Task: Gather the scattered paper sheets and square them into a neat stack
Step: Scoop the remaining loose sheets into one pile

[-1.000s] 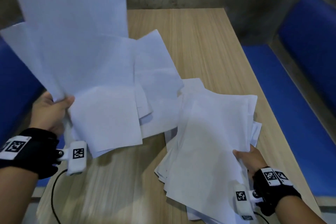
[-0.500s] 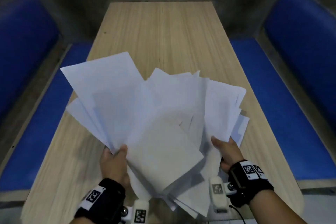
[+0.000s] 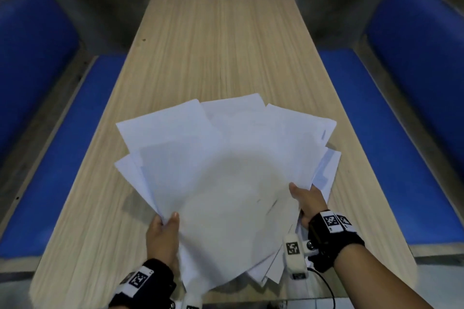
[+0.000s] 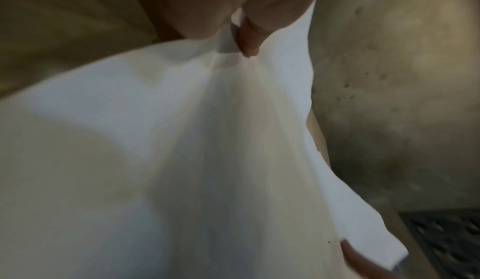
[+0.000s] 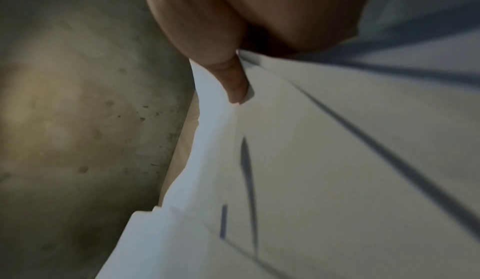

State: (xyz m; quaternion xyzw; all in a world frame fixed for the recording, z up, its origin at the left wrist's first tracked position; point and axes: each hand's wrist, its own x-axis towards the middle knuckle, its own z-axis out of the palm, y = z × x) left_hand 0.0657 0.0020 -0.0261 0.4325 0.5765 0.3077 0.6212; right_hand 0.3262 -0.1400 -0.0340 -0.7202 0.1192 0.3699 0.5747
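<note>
Hands [image 3: 236, 218] grip paper sheets [image 3: 226, 170] (fanned).

You have the paper sheets [image 3: 226, 183] gathered into one loose white bundle, fanned out and far from squared. Their far corners splay toward the middle of the bench [image 3: 226, 52] at differing angles, and several edges poke out along the right side and at the near end. The bundle is tilted, its near end over the bench's near edge. The top sheet is plain, with faint dark marks near its right edge. Whether the far corners touch the bench you cannot tell. Up close, the sheets [image 4: 182, 160] bow and overlap unevenly [image 5: 337, 180].
</note>
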